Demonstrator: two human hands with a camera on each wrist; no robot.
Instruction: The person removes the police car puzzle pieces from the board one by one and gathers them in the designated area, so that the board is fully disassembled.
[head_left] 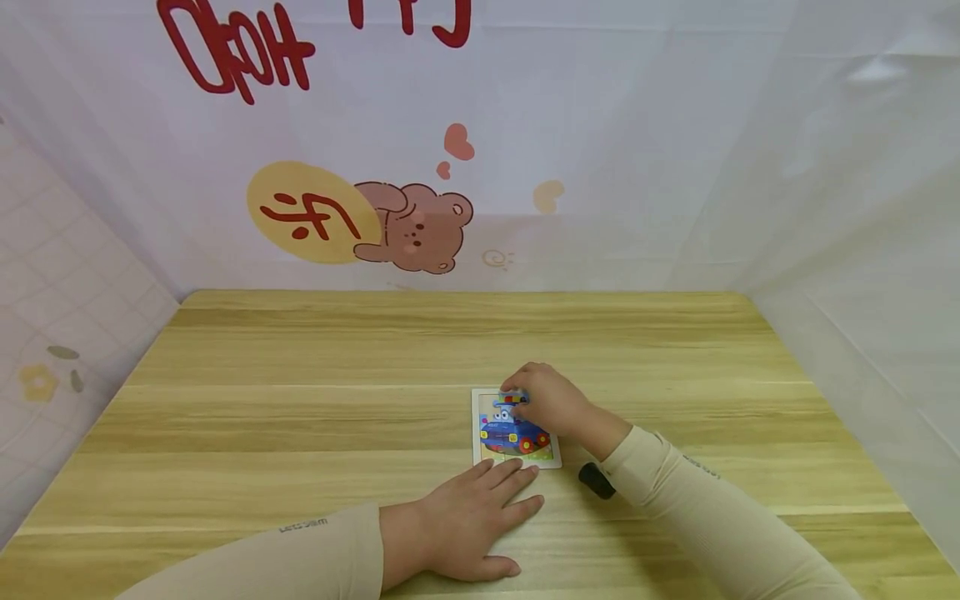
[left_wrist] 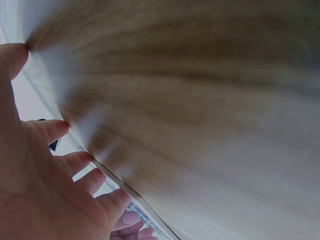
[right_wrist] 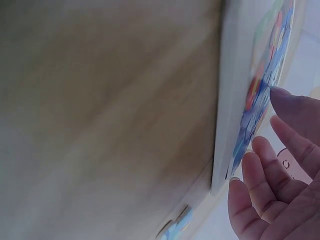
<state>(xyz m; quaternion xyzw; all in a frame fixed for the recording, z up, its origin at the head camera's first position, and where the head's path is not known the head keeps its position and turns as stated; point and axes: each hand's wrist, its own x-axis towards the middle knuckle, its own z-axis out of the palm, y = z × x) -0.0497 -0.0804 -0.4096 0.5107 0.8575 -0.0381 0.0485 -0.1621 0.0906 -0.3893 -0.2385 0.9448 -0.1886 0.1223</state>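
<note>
A jigsaw puzzle (head_left: 480,433) of a blue cartoon car in a white frame lies flat on the wooden table. My left hand (head_left: 472,521) rests palm down with fingers spread, fingertips at the frame's near edge. In the left wrist view, the fingers (left_wrist: 114,202) line up along that edge. My right hand (head_left: 555,400) bends over the puzzle's far right corner. Between its thumb and fingers it pinches a puzzle piece (head_left: 513,399) with part of the car's roof light, overlapping the frame's far rim. The thumb (right_wrist: 287,102) is low over the picture in the right wrist view.
A loose light-blue piece (right_wrist: 177,225) lies on the table past the frame in the right wrist view. A small black object (head_left: 597,481) shows beside the right sleeve. White cloth with a printed bear (head_left: 420,229) hangs behind the table's far edge.
</note>
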